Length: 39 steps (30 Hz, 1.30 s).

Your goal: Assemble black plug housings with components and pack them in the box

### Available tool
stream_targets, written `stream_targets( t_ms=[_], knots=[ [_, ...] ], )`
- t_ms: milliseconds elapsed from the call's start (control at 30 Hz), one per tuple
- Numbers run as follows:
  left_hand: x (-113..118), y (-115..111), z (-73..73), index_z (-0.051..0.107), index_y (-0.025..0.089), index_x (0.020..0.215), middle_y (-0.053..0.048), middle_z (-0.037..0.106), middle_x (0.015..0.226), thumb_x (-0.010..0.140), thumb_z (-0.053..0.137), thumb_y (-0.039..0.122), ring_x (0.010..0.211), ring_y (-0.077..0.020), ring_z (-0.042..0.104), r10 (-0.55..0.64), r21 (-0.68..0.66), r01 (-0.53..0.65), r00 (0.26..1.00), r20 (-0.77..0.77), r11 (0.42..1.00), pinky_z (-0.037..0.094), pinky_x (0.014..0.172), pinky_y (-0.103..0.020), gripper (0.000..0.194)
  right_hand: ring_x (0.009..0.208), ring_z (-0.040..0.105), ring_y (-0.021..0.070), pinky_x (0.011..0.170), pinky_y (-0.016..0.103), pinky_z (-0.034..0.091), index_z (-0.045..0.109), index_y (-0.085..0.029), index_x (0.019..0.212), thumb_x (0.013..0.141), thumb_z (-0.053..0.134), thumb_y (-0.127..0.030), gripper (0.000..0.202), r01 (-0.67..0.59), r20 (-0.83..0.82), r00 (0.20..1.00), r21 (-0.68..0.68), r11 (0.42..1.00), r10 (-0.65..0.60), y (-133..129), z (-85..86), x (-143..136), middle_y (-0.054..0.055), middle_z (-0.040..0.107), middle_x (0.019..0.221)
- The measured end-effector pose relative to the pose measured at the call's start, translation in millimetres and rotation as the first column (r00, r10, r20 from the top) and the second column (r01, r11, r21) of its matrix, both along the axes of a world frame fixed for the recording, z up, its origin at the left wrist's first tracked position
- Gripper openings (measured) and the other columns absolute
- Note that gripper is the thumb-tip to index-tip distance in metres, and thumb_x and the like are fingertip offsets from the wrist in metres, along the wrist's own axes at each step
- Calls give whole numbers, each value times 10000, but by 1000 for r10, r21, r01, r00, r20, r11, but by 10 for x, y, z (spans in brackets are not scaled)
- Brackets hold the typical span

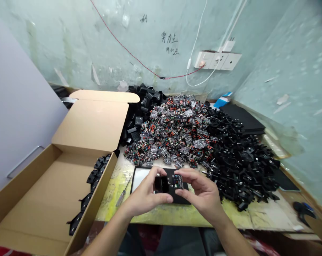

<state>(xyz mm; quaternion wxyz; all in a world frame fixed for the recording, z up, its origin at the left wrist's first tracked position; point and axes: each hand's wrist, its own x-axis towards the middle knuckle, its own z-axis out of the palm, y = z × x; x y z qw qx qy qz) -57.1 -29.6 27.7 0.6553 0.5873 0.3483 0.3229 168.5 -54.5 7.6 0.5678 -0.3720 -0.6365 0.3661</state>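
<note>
My left hand (pixel 152 190) is closed round a small black plastic housing (pixel 161 184), whose hollow side faces right. Between the thumb and fingers of my right hand (pixel 200 188) is a small circuit board (pixel 178 181) with its components showing. Board and housing are close together, a narrow gap between them. Both hands are over a flat black tray (pixel 186 199) with a white pad (pixel 140 177) at its left. Behind them rises a large pile of circuit boards (pixel 176 131).
An open cardboard box (pixel 51 185) at left holds a row of black plug parts (pixel 83 202). A screwdriver (pixel 121 196) lies between box and tray. Black housings (pixel 147 97) are heaped at the back, black pronged parts (pixel 246 163) at right. Wall sockets (pixel 218 59) hang above.
</note>
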Motion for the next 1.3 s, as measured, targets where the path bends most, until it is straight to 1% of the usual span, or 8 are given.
stream_targets(
  t_ms=[100, 233, 400, 500, 733, 933, 1100, 1300],
  knots=[
    [53, -15, 2, 547, 244, 1175, -4, 603, 1035, 741, 922, 320, 912, -174, 564, -3, -58, 7, 998, 67, 998, 450, 771, -269, 579, 1189, 718, 237, 983, 368, 662, 744, -296, 1260, 887, 846, -173, 406, -30, 27, 999, 8, 1000, 30, -8, 23, 0, 90, 743, 1242],
    [74, -30, -14, 593, 247, 1183, 6, 606, 1010, 755, 911, 326, 828, -151, 561, 4, -113, 10, 993, 121, 993, 454, 716, -259, 539, 1151, 743, 229, 986, 365, 665, 741, -294, 1260, 892, 842, -174, 399, -58, 0, 998, -3, 998, 58, -27, 82, 26, 88, 746, 1241],
    [44, -11, -74, 673, 248, 1228, -42, 694, 1152, 761, 917, 297, 1074, -226, 629, 47, 33, -51, 992, 113, 998, 474, 961, -336, 530, 1159, 741, 246, 979, 393, 673, 739, -285, 1255, 895, 840, -180, 388, -33, 33, 999, 11, 999, 33, -43, 147, 90, 106, 748, 1231],
    [38, 5, -92, 713, 248, 1225, -64, 707, 1219, 756, 929, 301, 1144, -253, 635, 76, 95, -86, 991, 106, 992, 465, 1019, -362, 518, 1162, 735, 256, 957, 406, 681, 743, -282, 1229, 886, 851, -196, 370, -1, 38, 999, 26, 1000, 1, -32, 163, 113, 109, 755, 1197],
    [89, -25, -68, 697, 253, 1218, -46, 727, 1089, 752, 925, 300, 954, -213, 687, 92, -38, -88, 989, 116, 995, 521, 881, -340, 521, 1135, 747, 270, 910, 404, 688, 741, -275, 1214, 879, 856, -222, 358, 8, 87, 996, 34, 999, -11, -33, 148, 106, 111, 764, 1186],
    [142, -36, -42, 691, 228, 1192, -47, 724, 1089, 745, 914, 250, 963, -200, 664, 129, 2, -130, 989, 72, 992, 510, 872, -314, 500, 1132, 753, 271, 1000, 444, 641, 726, -298, 1218, 866, 851, -182, 391, 8, 251, 967, 115, 993, -36, -46, 189, 51, 78, 795, 1176],
    [159, -44, -13, 677, 229, 1189, -41, 721, 1097, 739, 910, 231, 978, -201, 659, 132, 12, -134, 989, 71, 991, 509, 880, -313, 507, 1097, 772, 261, 972, 410, 655, 738, -295, 1207, 872, 836, -185, 367, 15, 288, 956, 163, 987, -62, -34, 266, 12, 71, 809, 1156],
    [160, -46, -52, 671, 225, 1204, -46, 704, 1094, 743, 911, 270, 981, -205, 646, 145, 32, -147, 988, 55, 989, 511, 877, -312, 521, 1073, 786, 264, 962, 412, 662, 751, -290, 1200, 879, 812, -193, 340, 23, 330, 941, 182, 983, -83, -22, 286, 20, 74, 816, 1156]
  ],
)
